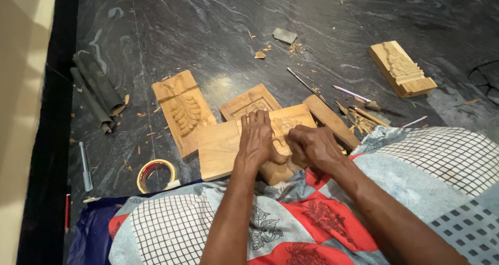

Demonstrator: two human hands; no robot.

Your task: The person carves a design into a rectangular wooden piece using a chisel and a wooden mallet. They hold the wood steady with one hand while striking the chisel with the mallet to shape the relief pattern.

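wood panel (223, 148) lies under flat left hand (255, 140); right hand (312, 146) clenched on it.

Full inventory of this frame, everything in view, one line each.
carved panel under the hands: 1, light wood, on the lap edge and floor
leaf-carved panel: 1, light wood, floor, left of the hands
framed square panel: 1, light wood, behind the held panel
plain wood strip: 1, brown, right of the held panel
stepped carved block: 1, light wood, far right floor
tape roll: 1, yellowish with red rim, floor near left knee
dark rolls: a few, black, far left
thin tools: several, near the strip
small flat block: 1, grey, top
floor: dark veined stone, wood chips scattered
patterned cloth: red, grey, checked, over the lap
left hand: flat on the panel
right hand: curled on the panel, what it holds is hidden
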